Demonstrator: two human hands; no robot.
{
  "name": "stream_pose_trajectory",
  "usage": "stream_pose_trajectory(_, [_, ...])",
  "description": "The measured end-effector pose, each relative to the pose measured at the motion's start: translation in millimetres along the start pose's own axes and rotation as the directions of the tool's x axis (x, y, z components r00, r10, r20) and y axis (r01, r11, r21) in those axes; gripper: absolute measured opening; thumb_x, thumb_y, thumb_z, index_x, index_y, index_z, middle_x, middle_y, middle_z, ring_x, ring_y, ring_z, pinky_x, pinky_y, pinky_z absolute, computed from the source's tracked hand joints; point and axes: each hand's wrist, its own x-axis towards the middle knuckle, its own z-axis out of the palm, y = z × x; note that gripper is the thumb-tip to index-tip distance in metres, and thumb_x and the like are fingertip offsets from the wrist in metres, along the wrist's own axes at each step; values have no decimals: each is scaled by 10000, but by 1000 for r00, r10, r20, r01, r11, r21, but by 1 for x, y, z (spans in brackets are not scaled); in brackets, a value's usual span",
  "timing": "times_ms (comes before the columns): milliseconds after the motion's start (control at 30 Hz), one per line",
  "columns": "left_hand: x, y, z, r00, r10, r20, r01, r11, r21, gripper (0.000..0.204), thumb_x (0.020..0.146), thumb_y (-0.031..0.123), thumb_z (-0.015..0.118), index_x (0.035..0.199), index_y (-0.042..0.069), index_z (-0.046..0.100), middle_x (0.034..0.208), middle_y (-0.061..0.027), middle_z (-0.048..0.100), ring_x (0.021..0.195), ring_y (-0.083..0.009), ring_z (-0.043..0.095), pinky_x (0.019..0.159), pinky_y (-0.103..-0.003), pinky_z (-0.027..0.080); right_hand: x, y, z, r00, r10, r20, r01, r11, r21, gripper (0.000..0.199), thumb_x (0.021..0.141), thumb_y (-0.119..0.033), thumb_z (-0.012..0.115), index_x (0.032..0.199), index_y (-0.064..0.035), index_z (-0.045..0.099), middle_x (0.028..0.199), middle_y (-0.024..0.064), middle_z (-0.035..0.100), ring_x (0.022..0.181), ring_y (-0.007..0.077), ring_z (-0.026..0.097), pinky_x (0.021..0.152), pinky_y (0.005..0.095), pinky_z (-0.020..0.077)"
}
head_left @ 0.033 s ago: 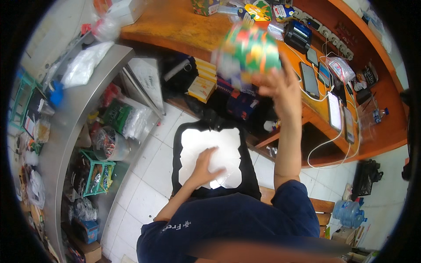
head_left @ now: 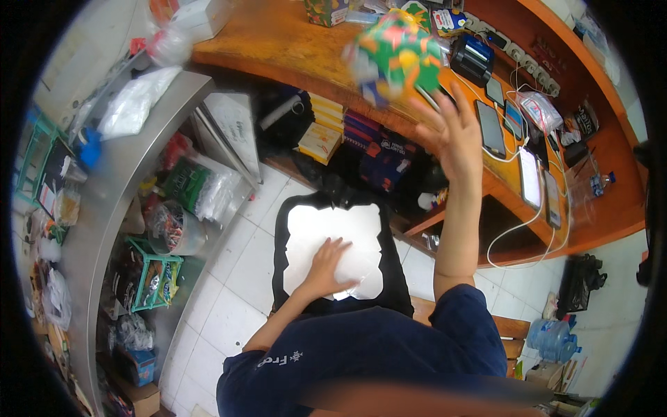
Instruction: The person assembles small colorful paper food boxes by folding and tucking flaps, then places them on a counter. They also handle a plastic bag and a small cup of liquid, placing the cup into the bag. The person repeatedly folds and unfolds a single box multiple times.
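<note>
A white cardboard sheet with notched edges lies flat on a black seat in front of me. My left hand rests on the sheet with its fingers spread. Out to the right my right hand is raised with fingers apart, holding nothing. Just beyond its fingertips is a blurred box with a green, orange and yellow pattern, apart from the hand. It overlaps the wooden counter in view; I cannot tell whether it touches it.
Phones on charging cables and a black device lie on the counter's right part. Another patterned box stands at the back. At left runs a metal counter over shelves of bags and baskets. Yellow boxes sit below the wooden counter.
My right hand has let go of the patterned box, which has moved slightly up and away from it. My left hand's fingers have spread and shifted a little on the white sheet.
</note>
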Motion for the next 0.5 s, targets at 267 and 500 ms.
stream_pose_trajectory(267, [-23, -30, 24, 980, 187, 69, -192, 978, 81, 706, 716, 378, 786, 1334, 159, 524, 1412, -138, 464, 1357, -403, 335, 1087, -528, 282, -74, 94, -34, 750, 509, 421, -354, 848, -395, 553, 896, -173, 642, 1388, -69, 411, 1218, 123, 559, 1058, 261, 633, 709, 316, 578])
stream_pose_trajectory(500, [-27, -17, -39, 983, 24, -184, -55, 985, -166, 298, 790, 224, 733, 1052, 90, 688, 937, -104, 668, 1085, -345, 568, 1031, -470, 340, -166, 129, -52, 294, 542, 787, -73, 834, -547, 441, 825, -137, 728, 1222, -2, 592, 1193, 162, 638, 1122, 256, 596, 940, 323, 458])
